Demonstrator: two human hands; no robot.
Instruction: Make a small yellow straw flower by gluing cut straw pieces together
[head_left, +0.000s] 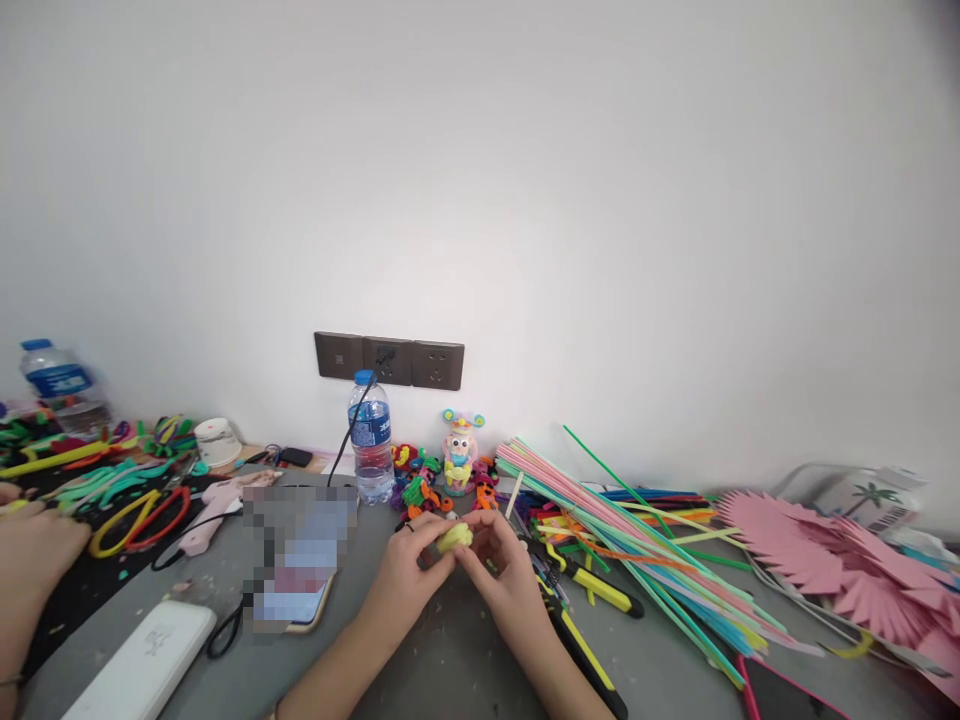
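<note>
A small pale-yellow fuzzy piece point(454, 538), seemingly bent pipe cleaner, is pinched between the fingertips of both hands. My left hand point(412, 565) closes on it from the left, thumb and index finger together. On the other side, my right hand point(506, 575) grips its right edge with curled fingers. Just beyond stands a pink figure point(459, 450) with googly eyes and a yellow part at its front. Colourful twisted pipe cleaners point(421, 485) lie in a heap beside that figure. Yellow-and-black pliers point(600, 585) rest to the right of my right hand.
Pipe cleaner bundles point(637, 540) and pink folded paper point(832, 570) spread across the right. A water bottle point(371, 440), a phone point(300, 570), a white power bank point(146, 660) and a glue gun point(214, 510) are left. Another person's hand point(41, 550) is at far left.
</note>
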